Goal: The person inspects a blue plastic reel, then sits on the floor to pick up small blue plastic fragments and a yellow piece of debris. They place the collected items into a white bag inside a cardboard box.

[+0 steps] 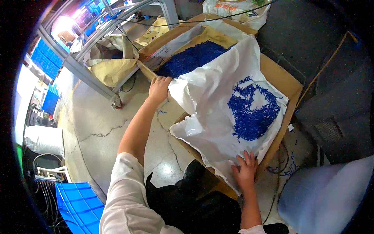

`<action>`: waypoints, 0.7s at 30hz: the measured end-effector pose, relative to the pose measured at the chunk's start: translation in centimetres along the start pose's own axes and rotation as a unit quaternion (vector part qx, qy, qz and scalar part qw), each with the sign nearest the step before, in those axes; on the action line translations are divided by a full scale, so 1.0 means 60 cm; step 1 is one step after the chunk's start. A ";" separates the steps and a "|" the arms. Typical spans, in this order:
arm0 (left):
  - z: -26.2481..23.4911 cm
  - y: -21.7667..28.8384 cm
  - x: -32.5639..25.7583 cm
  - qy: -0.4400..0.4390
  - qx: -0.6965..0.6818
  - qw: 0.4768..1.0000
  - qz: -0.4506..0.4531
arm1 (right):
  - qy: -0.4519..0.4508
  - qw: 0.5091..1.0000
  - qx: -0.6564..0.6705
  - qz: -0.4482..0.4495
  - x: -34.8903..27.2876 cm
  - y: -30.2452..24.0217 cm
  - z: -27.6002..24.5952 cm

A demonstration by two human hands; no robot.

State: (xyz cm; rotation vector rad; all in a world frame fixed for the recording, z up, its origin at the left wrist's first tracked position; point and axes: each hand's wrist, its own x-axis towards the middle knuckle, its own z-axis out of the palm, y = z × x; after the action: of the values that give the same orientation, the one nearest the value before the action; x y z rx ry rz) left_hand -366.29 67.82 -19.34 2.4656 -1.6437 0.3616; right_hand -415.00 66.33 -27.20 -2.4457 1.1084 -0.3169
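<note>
A cardboard box (279,72) on the floor holds a creased white plastic sheet (210,87). Small dark blue plastic pieces (253,121) are heaped on the sheet's right part, and more blue pieces (191,58) fill the far compartment beyond its raised fold. With its fingers closed, my left hand (158,90) grips the sheet's left edge beside the box wall. My right hand (245,170) rests with spread fingers on the sheet's near right corner, just short of the heap, holding nothing.
A metal frame (83,74) stands left of the box, beside an opened paper sack (113,64). A blue crate (80,206) sits at the lower left. Dark padded furniture (339,105) borders the right side. A black cable (194,22) crosses above the box's far end.
</note>
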 end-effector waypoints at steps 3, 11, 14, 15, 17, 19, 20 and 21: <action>0.002 0.011 -0.006 -0.003 0.031 0.999 -0.030 | 0.010 1.000 -0.014 -0.004 0.010 0.003 0.000; -0.019 0.009 -0.028 0.007 -0.019 0.999 -0.047 | 0.031 0.999 -0.024 -0.007 0.012 0.011 -0.013; -0.029 0.006 -0.033 0.005 -0.020 0.999 -0.042 | 0.046 0.999 -0.022 0.011 0.008 0.026 -0.016; -0.036 0.006 -0.037 0.003 -0.016 0.999 -0.041 | 0.047 0.999 -0.023 0.010 0.005 0.032 -0.020; -0.029 -0.011 -0.048 -0.008 -0.017 0.999 -0.046 | 0.044 0.999 -0.023 0.002 0.008 0.033 -0.027; -0.037 -0.009 -0.068 0.012 -0.061 0.997 -0.054 | 0.013 0.999 0.052 -0.011 0.013 -0.001 -0.057; -0.047 -0.009 -0.082 0.005 -0.059 0.996 -0.067 | -0.002 0.996 0.093 -0.018 0.013 -0.027 -0.073; -0.057 -0.007 -0.095 -0.001 -0.058 0.995 -0.080 | -0.069 0.989 0.121 -0.048 0.011 -0.061 -0.087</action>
State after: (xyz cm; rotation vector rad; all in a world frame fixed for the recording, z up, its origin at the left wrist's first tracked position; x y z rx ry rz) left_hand -368.37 73.93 -17.69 2.4893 -1.4137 0.2355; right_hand -414.11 66.45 -20.87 -2.2716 0.8442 -0.2877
